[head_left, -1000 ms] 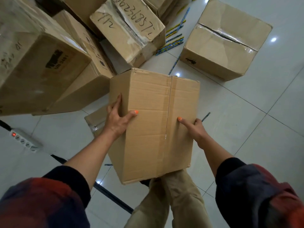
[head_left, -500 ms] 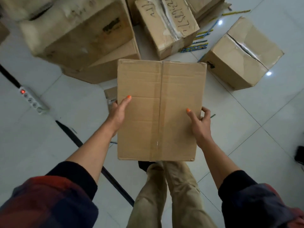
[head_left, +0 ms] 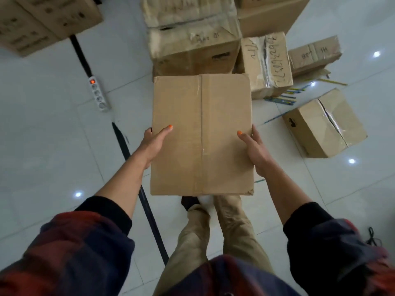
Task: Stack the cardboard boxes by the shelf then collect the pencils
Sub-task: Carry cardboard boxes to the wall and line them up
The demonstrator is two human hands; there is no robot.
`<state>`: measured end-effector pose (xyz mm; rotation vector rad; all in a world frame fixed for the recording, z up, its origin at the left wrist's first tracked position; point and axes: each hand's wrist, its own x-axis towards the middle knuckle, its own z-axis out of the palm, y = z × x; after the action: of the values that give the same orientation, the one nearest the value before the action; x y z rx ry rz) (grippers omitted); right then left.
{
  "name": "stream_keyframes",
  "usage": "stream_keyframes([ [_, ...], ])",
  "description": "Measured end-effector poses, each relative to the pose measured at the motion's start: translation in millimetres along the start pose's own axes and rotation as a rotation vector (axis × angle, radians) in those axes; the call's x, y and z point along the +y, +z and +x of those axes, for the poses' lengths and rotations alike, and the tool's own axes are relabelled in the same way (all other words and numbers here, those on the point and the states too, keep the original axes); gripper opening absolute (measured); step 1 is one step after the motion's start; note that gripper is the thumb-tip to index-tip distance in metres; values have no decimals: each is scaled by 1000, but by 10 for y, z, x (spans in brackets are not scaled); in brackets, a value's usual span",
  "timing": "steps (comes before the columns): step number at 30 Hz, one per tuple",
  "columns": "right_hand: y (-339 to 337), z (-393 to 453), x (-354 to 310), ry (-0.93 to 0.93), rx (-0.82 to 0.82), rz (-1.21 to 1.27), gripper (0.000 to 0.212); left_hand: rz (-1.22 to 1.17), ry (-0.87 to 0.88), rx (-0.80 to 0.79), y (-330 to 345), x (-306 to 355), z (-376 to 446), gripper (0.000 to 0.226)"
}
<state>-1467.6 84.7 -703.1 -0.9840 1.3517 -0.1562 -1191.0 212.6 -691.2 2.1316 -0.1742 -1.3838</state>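
Observation:
I hold a plain taped cardboard box [head_left: 201, 135] in the air above my legs. My left hand [head_left: 154, 143] grips its left side, thumb on top. My right hand [head_left: 253, 149] grips its right side, thumb on top too. Behind it stands a large worn box [head_left: 192, 39], with a scribbled box [head_left: 267, 63] to its right. A smaller box [head_left: 324, 124] sits alone on the floor at right. Several blue and yellow pencils [head_left: 282, 99] lie scattered on the tiles between those boxes.
A white power strip [head_left: 98, 95] with a red light lies on the floor at left, its black cable [head_left: 139, 189] running toward my feet. More boxes [head_left: 42, 20] stand at the top left. Another small box [head_left: 313, 55] sits at the far right.
I have lifted the box higher and turned left, so the pile of boxes shifted right in view. Both hands slid toward the near end of the box.

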Motion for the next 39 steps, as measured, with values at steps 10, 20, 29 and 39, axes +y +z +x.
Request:
stream_keyframes([
  [10, 480, -358, -1117, -79, -13, -233, 63, -165, 78, 209, -768, -25, -659, 59],
  [20, 946, -473, -1487, -105, -210, -232, 103, -291, 106, 187, -1345, -140, -1206, 62],
  [29, 1798, -1091, -1963, -219, -188, -339, 78, -370, 230, 244, -2138, -178, -1540, 50],
  [39, 2621, -1270, -2228, -402, -202, -655, 81, -414, 308, 330, -2906, -183, -1628, 92],
])
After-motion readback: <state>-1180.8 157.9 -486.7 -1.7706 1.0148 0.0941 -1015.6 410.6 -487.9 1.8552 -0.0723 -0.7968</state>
